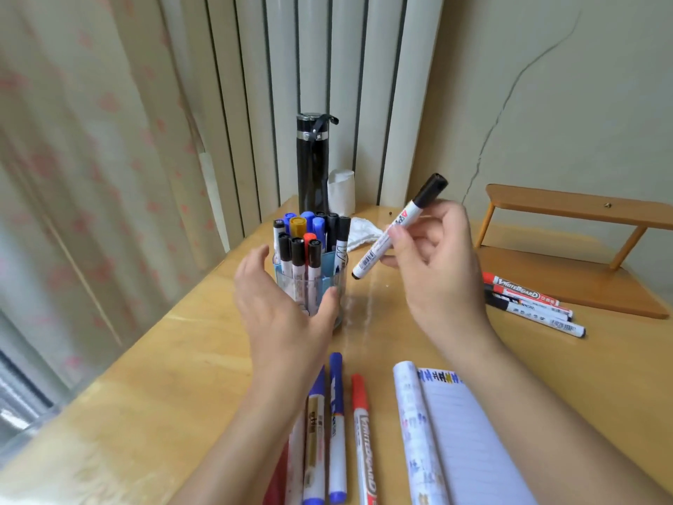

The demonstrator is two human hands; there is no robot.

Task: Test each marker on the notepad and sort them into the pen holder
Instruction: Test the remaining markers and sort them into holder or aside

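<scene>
Right hand [437, 271] is gripping a black-capped marker [395, 227] by the white barrel, thumb and fingers curled round it. The marker is being held in the air, tilted, cap pointing up and right, tail end pointing down toward the pen holder [309, 286]. It is sitting above the table [164, 377] around the middle, just right of the holder and not touching it.

Left hand [280, 304] is hanging open and cupped at the holder's near-left side, fingers relaxed and apart from the wall, thumb lying against or just at the front wall; cannot tell if it is touching.

The holder is a clear round cup standing upright mid-table toward the far edge, with a bunch of capped markers [309, 231] standing in it: black, blue, red and one yellow cap.

The notepad [462, 431] is lying open at the near edge right of centre, partly under the right forearm, with colour scribbles showing along its top line. A blue marker [337, 424], a red marker [362, 431] and a few more are lying side by side at the near edge, left of the pad.

Three markers [531, 304] are lying together toward the right edge, just beside a wooden shelf [582, 256]. A black flask [312, 165] is standing at the far edge behind the holder.
</scene>
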